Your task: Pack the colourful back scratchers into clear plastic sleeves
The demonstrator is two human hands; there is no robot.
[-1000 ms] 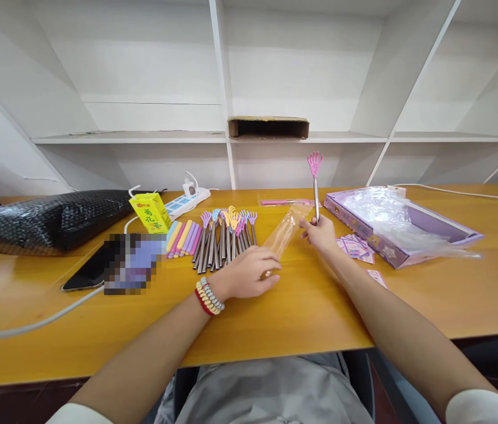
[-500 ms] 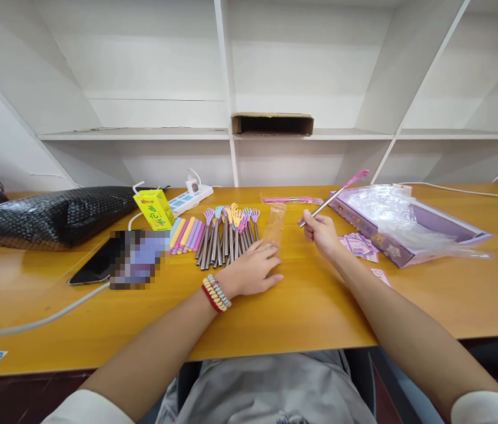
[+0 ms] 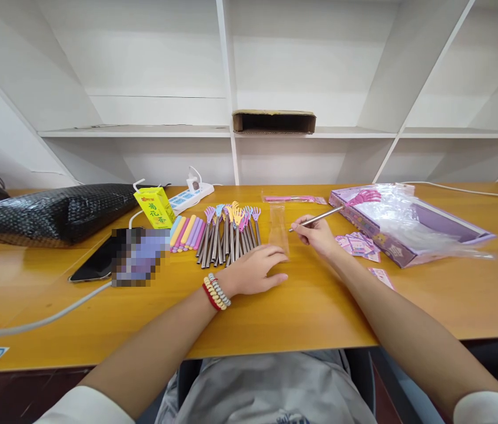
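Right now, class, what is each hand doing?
Left hand: open, palm down, at the near end of the clear sleeve.
Right hand: closed on the metal rod of a pink hand-shaped scratcher.

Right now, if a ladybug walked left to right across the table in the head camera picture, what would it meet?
Black bubble-wrapped package → yellow drink box → pastel sticks → metal rods with little hand tops → clear bag → right hand → purple box.
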